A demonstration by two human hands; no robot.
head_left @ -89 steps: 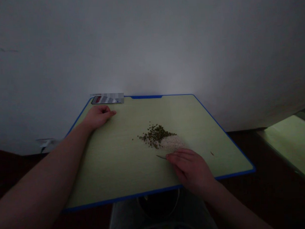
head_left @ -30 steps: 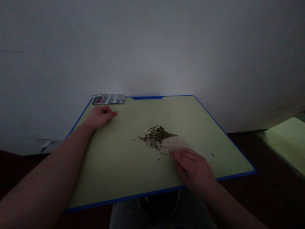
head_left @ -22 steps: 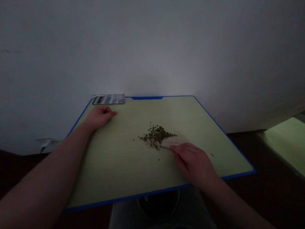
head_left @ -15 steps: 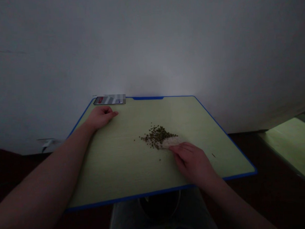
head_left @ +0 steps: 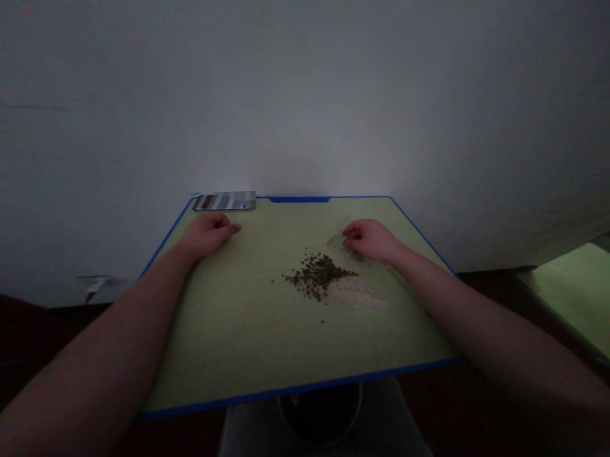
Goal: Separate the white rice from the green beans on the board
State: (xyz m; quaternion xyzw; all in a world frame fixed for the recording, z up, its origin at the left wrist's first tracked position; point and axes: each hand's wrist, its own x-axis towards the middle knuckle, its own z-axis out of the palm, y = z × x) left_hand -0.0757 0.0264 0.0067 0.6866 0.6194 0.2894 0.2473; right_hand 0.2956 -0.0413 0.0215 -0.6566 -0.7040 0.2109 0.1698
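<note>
On the pale yellow-green tabletop (head_left: 229,338), a loose heap of small dark green beans (head_left: 316,273) lies against a heap of pale grains (head_left: 360,294) that look like rice. Just beyond the heaps, my right hand (head_left: 369,241) hovers with fingers curled towards the thumb. A faint see-through rounded shape (head_left: 337,242) shows at its fingertips; I cannot make out what it is. My left hand (head_left: 209,233) rests closed at the far left of the table, thumb side towards the middle, and appears to hold nothing.
A phone (head_left: 223,202) lies at the far left corner, partly blurred out. A blue edge (head_left: 300,385) runs around the tabletop, with a wall (head_left: 301,108) behind it. Below the near edge, a dark round container (head_left: 320,414) sits between my legs.
My right hand has left the pale grains and moved up and away to the far side of the heaps. More of the pale heap now shows. My left hand stays put.
</note>
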